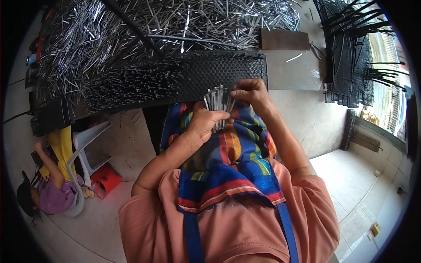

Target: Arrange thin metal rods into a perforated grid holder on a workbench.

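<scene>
My left hand [205, 120] is closed round a fanned bundle of thin, silvery metal strips [215, 103], held upright above my lap. At the bundle's upper right, my right hand [252, 94] pinches with thumb and forefinger at the end of one strip; its other fingers are curled. Just beyond both hands lies a long black perforated tray [219, 65]. Many dark pins or strips [131, 83] stand packed in its left and middle part, while honeycomb holes show toward its right end.
A large heap of loose metal strips [175, 26] covers the table behind the tray. A brown plate [285, 40] lies right of it. Black mesh racks [351, 65] stand at far right. Another person [57, 188] sits at left, near a plastic chair [90, 140] and red bag [106, 179].
</scene>
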The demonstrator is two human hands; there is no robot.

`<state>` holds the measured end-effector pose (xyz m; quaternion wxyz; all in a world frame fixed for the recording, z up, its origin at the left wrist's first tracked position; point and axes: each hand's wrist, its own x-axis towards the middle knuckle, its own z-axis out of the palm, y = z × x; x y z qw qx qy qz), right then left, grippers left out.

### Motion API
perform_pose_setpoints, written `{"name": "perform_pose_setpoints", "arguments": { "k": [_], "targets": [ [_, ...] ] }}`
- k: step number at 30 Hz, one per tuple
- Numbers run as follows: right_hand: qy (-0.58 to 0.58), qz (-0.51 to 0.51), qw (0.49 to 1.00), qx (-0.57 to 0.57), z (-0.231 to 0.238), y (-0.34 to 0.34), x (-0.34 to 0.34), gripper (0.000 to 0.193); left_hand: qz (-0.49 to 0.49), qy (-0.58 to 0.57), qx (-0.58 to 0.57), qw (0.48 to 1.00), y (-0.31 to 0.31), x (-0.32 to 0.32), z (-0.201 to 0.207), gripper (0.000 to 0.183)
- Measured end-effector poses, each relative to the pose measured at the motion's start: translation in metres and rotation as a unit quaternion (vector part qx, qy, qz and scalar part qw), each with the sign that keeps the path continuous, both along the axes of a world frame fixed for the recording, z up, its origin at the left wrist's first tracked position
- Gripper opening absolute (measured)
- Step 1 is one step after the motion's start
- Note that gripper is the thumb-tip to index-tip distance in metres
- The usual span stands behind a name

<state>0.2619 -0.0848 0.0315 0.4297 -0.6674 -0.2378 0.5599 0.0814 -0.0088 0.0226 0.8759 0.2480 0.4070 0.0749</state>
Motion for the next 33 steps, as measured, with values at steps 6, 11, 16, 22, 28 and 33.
{"name": "perform_pose_setpoints", "arguments": {
  "k": [6, 11, 16, 22, 28, 33],
  "targets": [
    [0.239, -0.207, 0.949, 0.004, -0.018, 0.009, -0.04, 0.007, -0.009, -0.014, 0.024, 1.0, 0.013, -0.014, 0.012, 0.032],
    [0.21, -0.152, 0.966, -0.004, -0.026, 0.016, -0.046, 0.007, 0.004, -0.01, 0.007, 1.0, 0.017, -0.029, 0.013, 0.028],
    [0.162, -0.151, 0.975, 0.006, -0.025, 0.023, -0.041, 0.005, -0.028, 0.02, 0.0, 0.999, 0.019, -0.035, 0.008, 0.031],
    [0.14, -0.071, 0.986, -0.052, -0.012, 0.032, -0.023, 0.004, 0.094, 0.007, 0.026, 0.995, 0.011, -0.026, 0.007, 0.026],
    [-0.152, -0.277, 0.919, 0.235, -0.007, 0.07, -0.024, 0.008, 0.11, 0.044, -0.001, 0.993, 0.006, -0.032, -0.011, 0.025],
    [-0.291, -0.209, 0.877, 0.319, -0.023, 0.087, -0.026, 0.011, 0.128, 0.03, -0.008, 0.991, 0.01, -0.027, -0.006, 0.026]
  ]
}}
